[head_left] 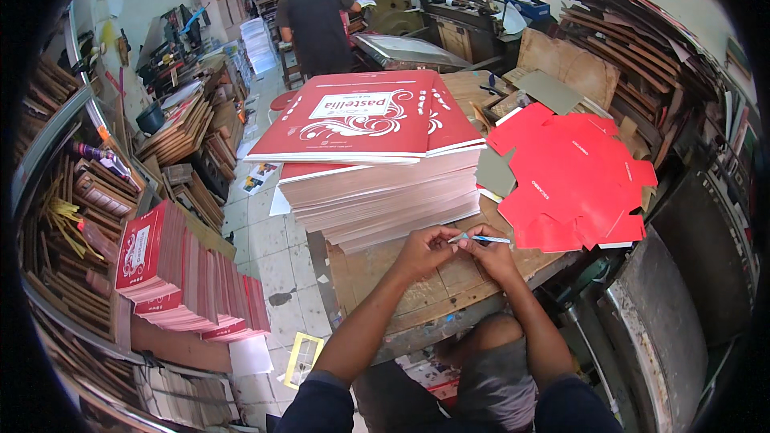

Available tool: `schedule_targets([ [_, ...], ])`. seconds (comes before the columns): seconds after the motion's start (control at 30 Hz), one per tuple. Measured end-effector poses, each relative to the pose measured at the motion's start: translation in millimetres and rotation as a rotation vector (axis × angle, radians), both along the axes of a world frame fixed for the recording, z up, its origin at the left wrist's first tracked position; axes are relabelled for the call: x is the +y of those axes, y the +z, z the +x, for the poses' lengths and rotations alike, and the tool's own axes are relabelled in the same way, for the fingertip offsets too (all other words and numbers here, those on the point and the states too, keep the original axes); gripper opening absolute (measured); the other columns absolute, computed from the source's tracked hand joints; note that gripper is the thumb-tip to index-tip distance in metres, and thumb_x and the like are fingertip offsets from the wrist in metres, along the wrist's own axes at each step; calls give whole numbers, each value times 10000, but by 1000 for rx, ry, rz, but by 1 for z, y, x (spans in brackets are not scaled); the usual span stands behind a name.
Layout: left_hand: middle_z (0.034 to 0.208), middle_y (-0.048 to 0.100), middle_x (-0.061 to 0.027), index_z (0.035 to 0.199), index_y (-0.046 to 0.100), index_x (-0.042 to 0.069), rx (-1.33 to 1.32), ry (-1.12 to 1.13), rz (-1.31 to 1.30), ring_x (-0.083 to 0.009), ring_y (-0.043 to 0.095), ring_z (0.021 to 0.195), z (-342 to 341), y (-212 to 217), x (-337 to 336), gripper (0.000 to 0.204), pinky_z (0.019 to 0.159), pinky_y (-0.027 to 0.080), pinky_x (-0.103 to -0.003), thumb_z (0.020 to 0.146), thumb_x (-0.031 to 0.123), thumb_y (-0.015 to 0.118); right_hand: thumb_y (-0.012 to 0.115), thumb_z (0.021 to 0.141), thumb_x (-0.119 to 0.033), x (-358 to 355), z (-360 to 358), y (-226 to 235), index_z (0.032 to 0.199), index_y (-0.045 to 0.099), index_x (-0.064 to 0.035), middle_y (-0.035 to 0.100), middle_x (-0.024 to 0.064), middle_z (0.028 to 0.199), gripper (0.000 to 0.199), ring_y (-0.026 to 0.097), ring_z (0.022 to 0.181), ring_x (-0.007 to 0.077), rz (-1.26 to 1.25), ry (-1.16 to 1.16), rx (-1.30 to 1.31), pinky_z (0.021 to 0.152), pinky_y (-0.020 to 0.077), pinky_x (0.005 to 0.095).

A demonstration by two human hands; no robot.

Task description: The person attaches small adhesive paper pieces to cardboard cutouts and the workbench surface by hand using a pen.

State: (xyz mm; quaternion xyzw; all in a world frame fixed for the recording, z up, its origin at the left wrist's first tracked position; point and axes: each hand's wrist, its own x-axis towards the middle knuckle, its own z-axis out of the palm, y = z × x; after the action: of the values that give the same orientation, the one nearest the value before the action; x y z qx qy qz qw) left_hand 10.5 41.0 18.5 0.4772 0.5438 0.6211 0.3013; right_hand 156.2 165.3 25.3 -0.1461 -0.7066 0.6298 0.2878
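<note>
Above the near edge of a worn wooden table [385, 281], both hands meet around a slim blue-and-white pen-like tool [492, 239]. My right hand [491, 256] grips it with bent fingers, its rear end pointing right. My left hand [427, 250] is closed in a pinch at the tool's other end; whether it holds the tip or something small is too fine to tell. Just beyond the hands stands a thick stack of printed sheets [385, 204], with red printed sheets [361, 140] on top. Right of it lie red die-cut box blanks [573, 172], overlapping in a pile.
Another stack of red printed sheets [188, 281] rests on a low shelf at the left. Wooden boards [634, 48] lean in piles at the right. A dark metal machine [658, 305] stands beside the table's right end. Farther back, a person [315, 28] stands facing away.
</note>
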Motion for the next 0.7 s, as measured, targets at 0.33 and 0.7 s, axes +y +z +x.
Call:
schedule_targets([
  [0.33,836,667,-7,930,664,26,160,103,21,-56,548,727,-6,-14,4,131,662,459,-236,834,113,683,687,905,-198,9,-2,-16,937,639,-24,654,11,873,184,585,820,76,-119,43,38,734,463,226],
  [0.7,885,693,-65,922,639,1,106,178,-35,-106,619,808,-3,-16,8,107,736,503,-270,857,83,664,667,920,-217,8,-1,-18,1049,649,6,662,22,958,259,576,899,79,7,30,8,808,460,238],
])
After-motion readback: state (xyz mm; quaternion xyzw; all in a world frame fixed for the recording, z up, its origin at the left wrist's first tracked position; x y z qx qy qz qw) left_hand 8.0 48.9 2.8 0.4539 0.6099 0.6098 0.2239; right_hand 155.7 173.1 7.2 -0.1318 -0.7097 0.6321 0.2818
